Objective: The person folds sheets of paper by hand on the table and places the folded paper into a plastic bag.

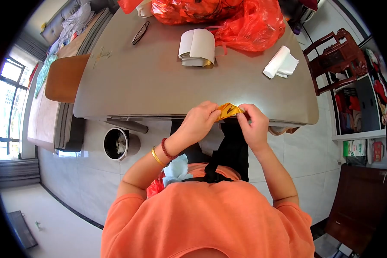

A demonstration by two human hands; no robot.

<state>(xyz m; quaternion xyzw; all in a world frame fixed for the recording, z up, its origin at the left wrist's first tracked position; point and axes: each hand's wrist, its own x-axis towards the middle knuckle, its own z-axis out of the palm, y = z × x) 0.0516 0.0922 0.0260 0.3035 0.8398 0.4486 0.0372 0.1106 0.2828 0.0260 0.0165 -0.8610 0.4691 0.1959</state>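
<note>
Both hands hold a piece of shiny gold foil paper [228, 111] at the front edge of the table. My left hand [201, 120] is closed on its left end, with the fingers curled. On its right end, my right hand [254, 127] pinches the foil between thumb and fingers. The foil looks folded or creased between them. Beyond the hands, a stack of white-backed sheets [196, 46] lies on the table, with a bit of gold showing at its lower corner. A white roll [277, 62], partly unrolled, rests to the right of the stack.
Red plastic bags [253, 26] fill the table's far side. Eyeglasses [140, 33] lie at the far left of the grey table [133, 81]. A brown chair [64, 78] stands at the left edge, a trash bin [133, 144] on the floor, a carved wooden chair [337, 56] at right.
</note>
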